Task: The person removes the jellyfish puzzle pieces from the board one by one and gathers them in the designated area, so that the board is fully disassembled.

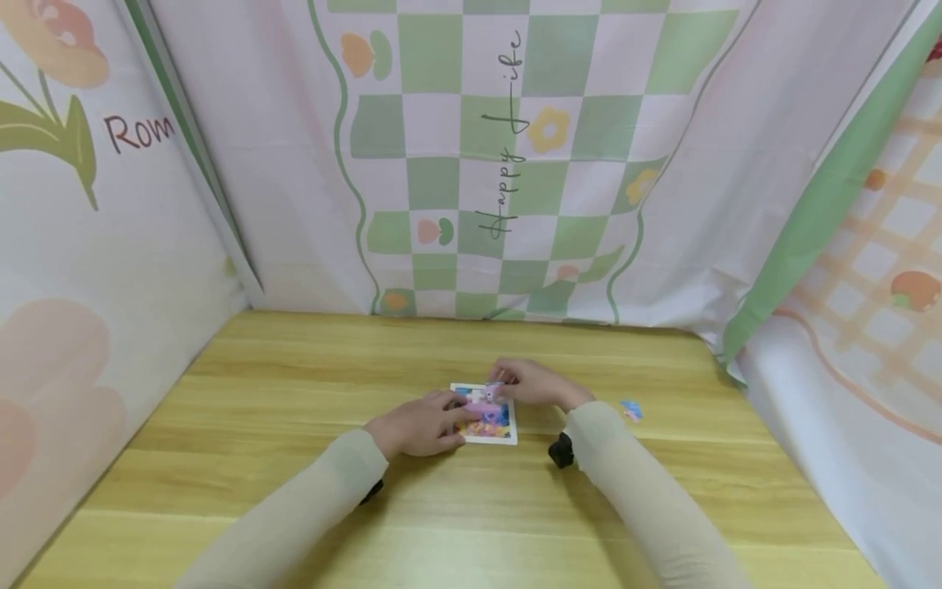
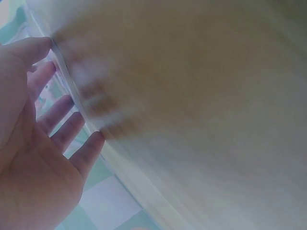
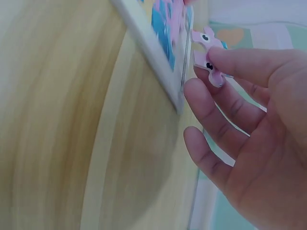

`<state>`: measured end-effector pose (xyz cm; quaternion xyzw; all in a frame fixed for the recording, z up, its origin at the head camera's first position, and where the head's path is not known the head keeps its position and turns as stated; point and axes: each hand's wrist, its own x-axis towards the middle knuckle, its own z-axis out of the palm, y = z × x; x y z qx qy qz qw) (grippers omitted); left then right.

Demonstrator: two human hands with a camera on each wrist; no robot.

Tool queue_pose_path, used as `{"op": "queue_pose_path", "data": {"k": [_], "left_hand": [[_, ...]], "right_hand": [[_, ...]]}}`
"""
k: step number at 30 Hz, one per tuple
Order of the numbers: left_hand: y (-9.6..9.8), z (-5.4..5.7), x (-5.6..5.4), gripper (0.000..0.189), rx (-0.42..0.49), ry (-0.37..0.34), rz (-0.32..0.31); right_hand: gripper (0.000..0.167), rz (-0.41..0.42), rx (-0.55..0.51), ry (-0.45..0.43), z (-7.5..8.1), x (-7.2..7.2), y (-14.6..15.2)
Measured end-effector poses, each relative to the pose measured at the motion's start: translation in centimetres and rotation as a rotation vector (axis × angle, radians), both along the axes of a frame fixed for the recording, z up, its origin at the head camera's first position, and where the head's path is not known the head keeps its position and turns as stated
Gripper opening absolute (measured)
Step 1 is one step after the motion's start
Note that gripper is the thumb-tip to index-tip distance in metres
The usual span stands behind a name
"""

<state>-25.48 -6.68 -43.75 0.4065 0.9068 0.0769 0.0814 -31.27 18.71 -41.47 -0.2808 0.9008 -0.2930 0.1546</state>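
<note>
A small jigsaw puzzle point(image 1: 495, 429) in a white frame lies on the table, its picture pink, blue, yellow and orange. From the left side, my left hand point(image 1: 423, 425) rests on it with fingers spread. At the puzzle's upper right, my right hand point(image 1: 536, 384) pinches a pink puzzle piece point(image 3: 216, 44) with two printed eyes between thumb and fingers. In the right wrist view this piece is held just above the puzzle's surface, near the white frame point(image 3: 148, 52). Whitish bare patches show in the puzzle's upper part. My left fingers hide part of its left side.
One loose blue puzzle piece point(image 1: 631, 410) lies on the wooden table point(image 1: 456, 523), right of my right wrist. A checkered curtain point(image 1: 489, 188) hangs along the back edge. Printed cloths close off both sides.
</note>
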Motion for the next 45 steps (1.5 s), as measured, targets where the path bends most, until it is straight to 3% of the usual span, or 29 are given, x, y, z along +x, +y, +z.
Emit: {"op": "queue_pose_path", "data": {"k": [7,16,25,33,45], "left_hand": [[0.0,0.0,0.1,0.049,0.013,0.003,-0.008],[0.0,0.0,0.2,0.049,0.014,-0.003,0.007],[0.0,0.1,0.4,0.048,0.019,0.001,0.005],[0.0,0.1,0.4,0.049,0.017,-0.006,0.012],[0.0,0.0,0.2,0.048,0.013,0.006,-0.002]], "right_hand": [[0.009,-0.007,-0.026,0.006,-0.1,0.1,3.0],[0.007,-0.046,0.014,-0.006,0.1,0.3,7.9],[0.013,-0.060,0.043,-0.027,0.8,1.2,12.4],[0.018,-0.124,0.021,-0.150,1.3,1.6,14.5],[0.013,-0.138,0.006,-0.209,0.7,1.7,15.6]]}}
